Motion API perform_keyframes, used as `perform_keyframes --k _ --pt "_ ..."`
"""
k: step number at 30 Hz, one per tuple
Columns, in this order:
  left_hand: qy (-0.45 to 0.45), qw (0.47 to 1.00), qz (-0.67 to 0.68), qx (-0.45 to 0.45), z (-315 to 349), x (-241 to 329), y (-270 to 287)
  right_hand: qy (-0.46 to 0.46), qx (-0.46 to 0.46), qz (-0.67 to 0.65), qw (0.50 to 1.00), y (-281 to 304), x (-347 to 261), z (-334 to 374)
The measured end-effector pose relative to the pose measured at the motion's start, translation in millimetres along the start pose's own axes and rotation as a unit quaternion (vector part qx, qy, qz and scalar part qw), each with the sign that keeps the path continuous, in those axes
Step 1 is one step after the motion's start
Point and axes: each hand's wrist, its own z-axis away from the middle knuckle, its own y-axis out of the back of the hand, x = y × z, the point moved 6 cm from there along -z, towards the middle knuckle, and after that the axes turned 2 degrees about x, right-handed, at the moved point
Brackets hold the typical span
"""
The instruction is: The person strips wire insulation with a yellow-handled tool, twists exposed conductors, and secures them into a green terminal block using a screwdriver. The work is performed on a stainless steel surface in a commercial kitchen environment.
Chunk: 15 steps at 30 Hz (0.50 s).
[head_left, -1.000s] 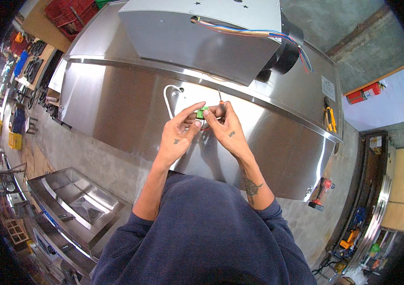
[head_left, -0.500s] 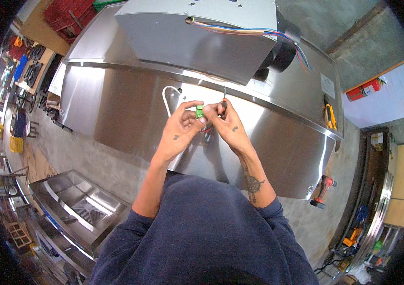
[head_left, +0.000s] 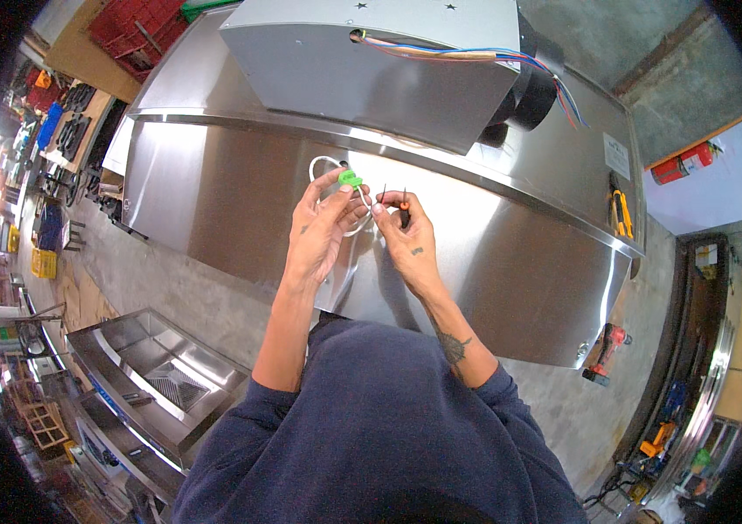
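Note:
My left hand (head_left: 317, 225) is closed, pinching a small green terminal block (head_left: 351, 178) between thumb and fingers, just above the steel panel. A white cable (head_left: 313, 168) loops out of a hole in the panel, passes behind my left hand and shows again between my hands. My right hand (head_left: 407, 244) is closed around a small screwdriver (head_left: 405, 215) with an orange and black handle, its thin shaft pointing away from me. The right thumb and a fingertip also meet at thin wire ends beside the cable; the exact grip is too small to tell.
A grey metal box (head_left: 371, 87) with loose coloured wires (head_left: 476, 56) and a black round duct (head_left: 532, 96) stands on the steel hood's far part. Yellow-handled pliers (head_left: 621, 212) lie at the right edge. A red cordless drill (head_left: 607, 351) is on the floor at right.
My left hand has drawn the green terminal block left and away from my right hand, tilting it. My right hand has dropped slightly nearer to me. More of the white cable shows between them.

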Motion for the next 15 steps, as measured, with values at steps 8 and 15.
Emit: perform_keyframes --k 8,15 --pt "-0.010 1.000 0.018 0.020 0.8 -5.8 6.1 0.179 0.059 0.126 0.974 -2.2 -21.7 9.6" --pt "-0.022 0.999 0.024 0.010 -0.3 -9.3 10.3 0.327 0.042 0.188 0.925 -7.9 -33.3 15.1"
